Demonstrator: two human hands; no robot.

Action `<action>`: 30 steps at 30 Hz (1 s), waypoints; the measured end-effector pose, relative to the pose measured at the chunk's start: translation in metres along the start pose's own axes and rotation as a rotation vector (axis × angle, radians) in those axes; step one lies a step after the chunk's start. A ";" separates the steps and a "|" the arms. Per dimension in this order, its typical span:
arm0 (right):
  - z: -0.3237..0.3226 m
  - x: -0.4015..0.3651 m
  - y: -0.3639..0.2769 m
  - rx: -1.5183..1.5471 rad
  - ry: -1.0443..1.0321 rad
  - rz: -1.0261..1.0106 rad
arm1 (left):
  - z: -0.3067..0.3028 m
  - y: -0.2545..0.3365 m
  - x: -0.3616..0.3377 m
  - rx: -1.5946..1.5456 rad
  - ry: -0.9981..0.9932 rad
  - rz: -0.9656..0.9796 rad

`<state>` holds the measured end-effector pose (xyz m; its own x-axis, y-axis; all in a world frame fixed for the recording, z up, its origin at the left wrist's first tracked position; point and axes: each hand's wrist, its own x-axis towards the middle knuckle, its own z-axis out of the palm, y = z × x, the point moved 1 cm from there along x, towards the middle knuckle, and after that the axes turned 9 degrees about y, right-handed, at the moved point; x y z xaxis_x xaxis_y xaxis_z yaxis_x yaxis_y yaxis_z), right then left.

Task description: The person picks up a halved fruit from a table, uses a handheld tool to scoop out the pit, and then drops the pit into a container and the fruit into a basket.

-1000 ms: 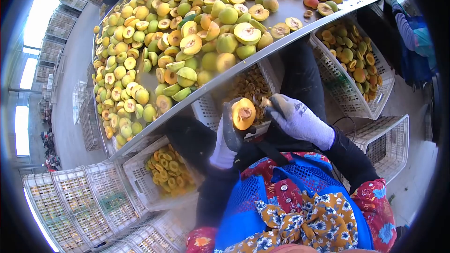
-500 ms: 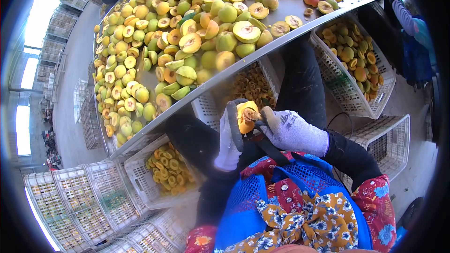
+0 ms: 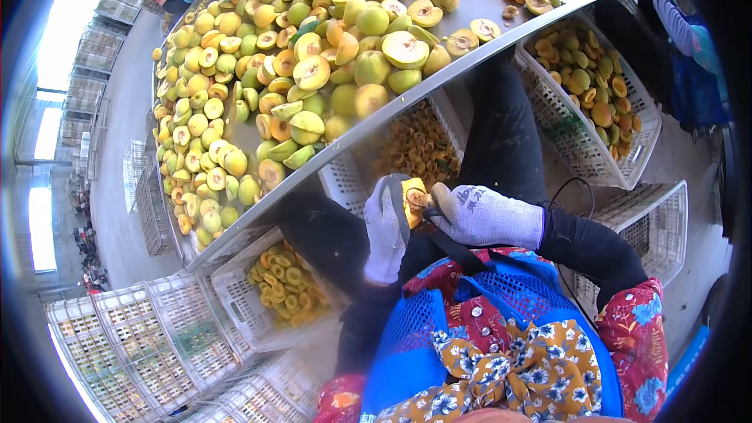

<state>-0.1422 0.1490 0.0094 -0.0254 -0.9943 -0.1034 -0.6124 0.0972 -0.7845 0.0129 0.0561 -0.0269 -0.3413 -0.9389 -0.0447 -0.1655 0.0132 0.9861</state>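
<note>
My left hand (image 3: 385,227), in a pale glove, is closed around a yellow peach half (image 3: 411,200). The cut side faces right, and its centre looks brown and rough. Against that side sits my right hand (image 3: 489,218), also gloved, with its fingers curled in and the thumb near the stone area. Whatever the right fingers grip is hidden by the glove. Just beyond both hands, under the table's edge, a crate holds many small brownish fruit pieces (image 3: 423,145).
A metal table (image 3: 258,205) carries a heap of cut peaches (image 3: 312,72). Crates of peach halves stand at right (image 3: 630,174) and lower left (image 3: 235,286). Another crate (image 3: 666,227) is beside my right arm. Stacked crates (image 3: 133,345) fill the lower left. Other people work at upper left and right.
The peach half has turned slightly within my left hand, and the left fingers have shifted around it. My right hand stays against its cut side. The whole view has shifted slightly.
</note>
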 end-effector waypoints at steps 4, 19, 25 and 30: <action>0.008 0.007 0.014 0.224 -0.015 0.007 | -0.004 -0.012 0.002 -0.008 -0.024 -0.062; 0.010 0.001 -0.004 -0.064 0.160 0.022 | -0.004 0.010 0.015 0.004 -0.104 0.136; -0.002 0.002 -0.014 -0.166 0.146 -0.020 | -0.007 0.008 0.013 -0.153 -0.121 -0.108; 0.020 0.001 -0.001 -0.008 0.084 0.049 | -0.009 -0.018 0.005 0.265 -0.032 0.254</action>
<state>-0.1262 0.1487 -0.0024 -0.1217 -0.9885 -0.0895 -0.6152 0.1459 -0.7748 0.0224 0.0480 -0.0434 -0.4303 -0.8831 0.1870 -0.3041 0.3368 0.8911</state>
